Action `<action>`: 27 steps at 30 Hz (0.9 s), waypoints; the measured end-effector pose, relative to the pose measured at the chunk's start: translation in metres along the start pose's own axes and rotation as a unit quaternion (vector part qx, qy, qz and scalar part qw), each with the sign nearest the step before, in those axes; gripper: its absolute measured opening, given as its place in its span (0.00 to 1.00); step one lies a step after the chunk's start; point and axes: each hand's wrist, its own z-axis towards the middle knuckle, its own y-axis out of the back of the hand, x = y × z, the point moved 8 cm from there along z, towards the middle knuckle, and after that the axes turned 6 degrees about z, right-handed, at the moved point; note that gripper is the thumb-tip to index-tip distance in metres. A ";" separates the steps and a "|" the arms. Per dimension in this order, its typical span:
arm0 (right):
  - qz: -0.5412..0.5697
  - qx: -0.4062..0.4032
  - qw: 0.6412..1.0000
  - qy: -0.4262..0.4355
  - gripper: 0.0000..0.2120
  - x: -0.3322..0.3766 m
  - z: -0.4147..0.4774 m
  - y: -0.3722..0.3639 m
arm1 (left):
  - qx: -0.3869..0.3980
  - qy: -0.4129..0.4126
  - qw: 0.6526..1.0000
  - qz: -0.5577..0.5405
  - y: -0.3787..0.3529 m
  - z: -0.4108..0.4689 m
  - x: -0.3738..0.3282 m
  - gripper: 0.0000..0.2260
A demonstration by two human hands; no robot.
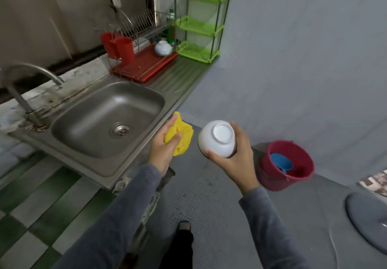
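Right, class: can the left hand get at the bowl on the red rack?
Probably not yet: the left hand grips a yellow cloth, though the way across the sink to that bowl looks free.

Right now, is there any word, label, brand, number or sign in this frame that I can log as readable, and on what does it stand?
No text can be read anywhere.
Green plastic bottle behind the red-trayed wire dish rack: any label is too small and blurred to read.
White ceramic bowl in the right hand: no mark visible on its base.
Crumpled yellow cloth in the left hand: plain.
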 end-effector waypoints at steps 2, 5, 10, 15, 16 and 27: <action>-0.008 -0.007 1.000 0.003 0.48 -0.011 0.030 -0.001 | 0.008 -0.002 1.000 0.002 -0.012 0.033 0.002 0.23; -0.012 -0.007 1.000 0.001 0.47 -0.026 0.083 -0.006 | 0.012 -0.007 1.000 0.019 -0.025 0.087 0.002 0.23; -0.016 0.002 1.000 0.002 0.47 -0.047 0.174 -0.017 | -0.008 -0.006 1.000 0.024 -0.043 0.174 -0.006 0.23; -0.001 0.013 1.000 0.013 0.41 -0.067 0.253 -0.031 | -0.041 -0.016 0.999 0.033 -0.048 0.247 -0.006 0.24; 0.006 0.014 1.000 0.017 0.40 -0.071 0.265 -0.033 | -0.044 -0.014 0.998 0.038 -0.049 0.258 -0.004 0.24; 0.033 0.129 0.991 0.031 0.41 -0.139 0.439 -0.075 | -0.149 -0.004 0.988 0.029 -0.071 0.392 0.014 0.24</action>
